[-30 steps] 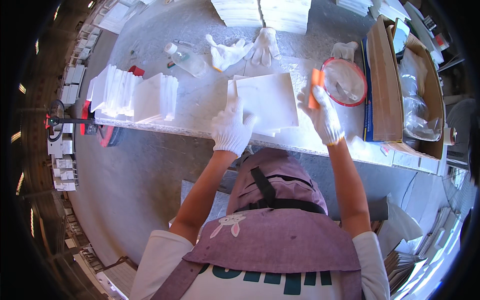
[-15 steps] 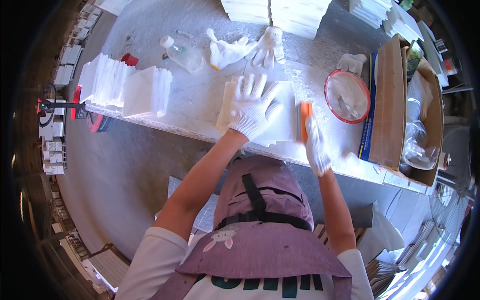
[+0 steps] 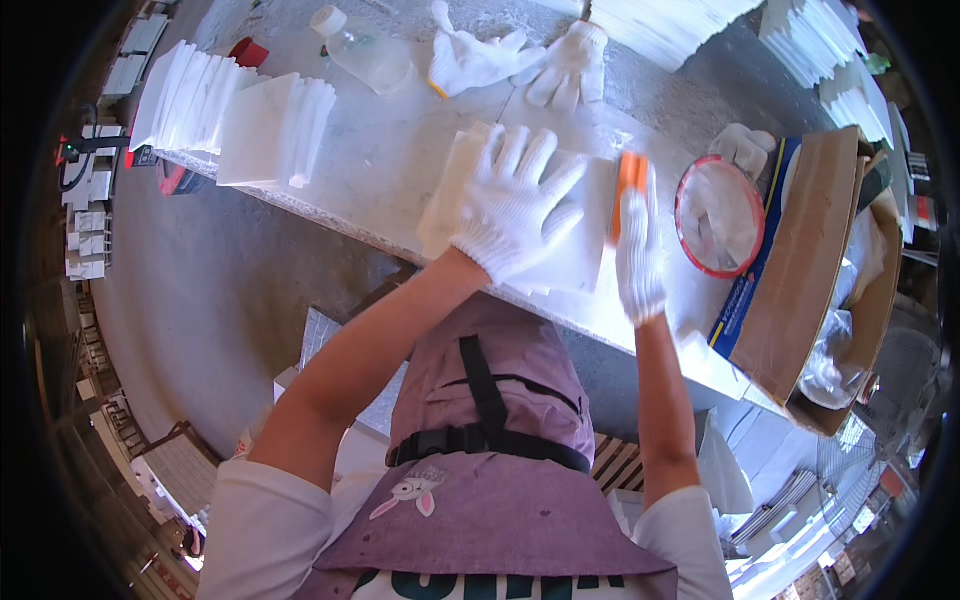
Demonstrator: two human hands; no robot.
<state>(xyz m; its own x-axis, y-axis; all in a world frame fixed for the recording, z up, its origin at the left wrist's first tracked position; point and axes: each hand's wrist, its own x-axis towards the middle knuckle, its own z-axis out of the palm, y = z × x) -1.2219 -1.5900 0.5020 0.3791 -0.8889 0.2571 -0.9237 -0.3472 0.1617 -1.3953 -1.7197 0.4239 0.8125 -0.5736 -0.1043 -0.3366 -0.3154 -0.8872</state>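
Note:
My left hand [image 3: 518, 205], in a white knit glove, lies flat with fingers spread on a square white tile [image 3: 592, 205] near the table's front edge. Another pale sheet or tile [image 3: 450, 190] shows out from under it on the left. In my gloved right hand [image 3: 640, 250] is an orange block-shaped tool [image 3: 630, 180], held upright along the tile's right edge. My right fingers are wrapped along its side; its working face is hidden. A red-rimmed bowl [image 3: 722, 215] with white residue and a scraper-like tool inside stands just right of that hand.
Stacked white tiles [image 3: 262, 130] stand at the table's left end, more [image 3: 670, 25] at the back. Behind my hands lie spare white gloves [image 3: 475, 62] and a clear bottle [image 3: 370, 55]. A cardboard box [image 3: 800, 270] holding plastic bags occupies the right end.
My right hand has slid the orange tool farther from me along the tile's edge. My left hand stays flat on the tile. The whole view has shifted and turned slightly.

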